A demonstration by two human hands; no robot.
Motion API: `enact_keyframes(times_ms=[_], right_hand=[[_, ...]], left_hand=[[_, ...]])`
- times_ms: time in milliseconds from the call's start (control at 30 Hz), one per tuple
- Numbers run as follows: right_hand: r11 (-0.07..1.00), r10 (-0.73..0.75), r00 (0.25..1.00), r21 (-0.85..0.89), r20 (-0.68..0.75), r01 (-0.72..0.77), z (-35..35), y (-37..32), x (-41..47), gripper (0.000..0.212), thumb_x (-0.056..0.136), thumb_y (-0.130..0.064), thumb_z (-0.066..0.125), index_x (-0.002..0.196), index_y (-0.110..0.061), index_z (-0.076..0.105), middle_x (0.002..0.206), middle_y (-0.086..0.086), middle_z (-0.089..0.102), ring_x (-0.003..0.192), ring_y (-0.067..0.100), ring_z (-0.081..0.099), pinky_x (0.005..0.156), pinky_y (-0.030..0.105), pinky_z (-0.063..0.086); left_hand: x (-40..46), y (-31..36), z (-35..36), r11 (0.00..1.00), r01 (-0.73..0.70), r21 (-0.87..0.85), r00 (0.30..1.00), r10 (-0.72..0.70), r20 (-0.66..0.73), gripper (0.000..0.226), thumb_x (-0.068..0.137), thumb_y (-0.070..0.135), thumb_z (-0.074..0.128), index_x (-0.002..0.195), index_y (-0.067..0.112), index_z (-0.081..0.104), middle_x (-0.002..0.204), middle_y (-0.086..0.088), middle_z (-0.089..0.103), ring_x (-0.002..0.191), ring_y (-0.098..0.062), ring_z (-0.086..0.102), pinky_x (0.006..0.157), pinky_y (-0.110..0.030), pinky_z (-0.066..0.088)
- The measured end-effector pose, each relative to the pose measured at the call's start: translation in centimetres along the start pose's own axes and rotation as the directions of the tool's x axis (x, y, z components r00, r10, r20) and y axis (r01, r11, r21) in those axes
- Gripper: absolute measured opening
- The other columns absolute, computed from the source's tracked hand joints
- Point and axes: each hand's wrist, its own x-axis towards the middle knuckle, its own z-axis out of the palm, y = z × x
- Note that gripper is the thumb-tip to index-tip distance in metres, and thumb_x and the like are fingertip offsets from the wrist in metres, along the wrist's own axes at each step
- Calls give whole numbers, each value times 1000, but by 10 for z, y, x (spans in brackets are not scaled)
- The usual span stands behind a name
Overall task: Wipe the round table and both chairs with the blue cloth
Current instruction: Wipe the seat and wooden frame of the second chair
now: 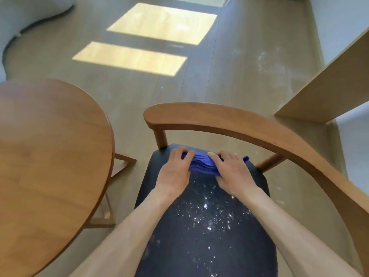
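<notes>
A blue cloth lies bunched at the far end of a chair's dark seat. My left hand grips its left end and my right hand grips its right end, fingers curled over the folds. White crumbs and dust speckle the seat between my forearms. The chair's curved wooden backrest and armrest arc around the seat from the far side to the right. The round wooden table stands just left of the chair. Only one chair is in view.
Pale wood floor stretches ahead with two sunlit patches and some white specks at the right. A light wooden shelf board juts in at the right by a white wall. A grey cushion-like shape lies at the far left.
</notes>
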Motion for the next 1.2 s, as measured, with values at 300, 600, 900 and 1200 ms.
enact_keyframes(times_ms=[300, 600, 900, 1200], right_hand=[[987, -106, 994, -122, -32, 101, 55, -9, 58, 59, 48, -19, 79, 104, -8, 63, 114, 15, 62, 105, 38, 60, 95, 55, 43], [974, -227, 974, -25, -10, 227, 64, -8, 61, 82, 67, -15, 72, 138, -40, 37, 133, 6, 52, 101, 37, 53, 66, 42, 43], [994, -104, 982, 4, -155, 106, 74, -37, 31, 66, 64, -3, 44, 121, -32, 60, 119, 7, 61, 87, 36, 56, 62, 40, 40], [982, -144, 981, 102, -128, 157, 98, -98, -113, 61, 66, -5, 43, 116, -32, 61, 118, 9, 62, 89, 34, 55, 73, 40, 36]], left_hand=[[15, -64, 12, 952, 222, -209, 975, -216, 55, 75, 77, 3, 53, 145, 21, 29, 145, 3, 27, 127, -16, 36, 100, -25, 36], [-30, -100, 31, 938, 327, -118, 944, -319, 81, 54, 95, 8, 43, 147, 22, 33, 156, 8, 18, 142, -11, 18, 109, -19, 17], [-27, -107, 29, 912, 372, -173, 926, -350, 145, 54, 96, 5, 38, 145, 29, 37, 155, 15, 20, 141, -7, 23, 112, -21, 19], [-24, -105, 32, 908, 387, -158, 918, -364, 159, 64, 90, -6, 39, 145, 26, 36, 156, 11, 20, 142, -13, 23, 114, -25, 22]])
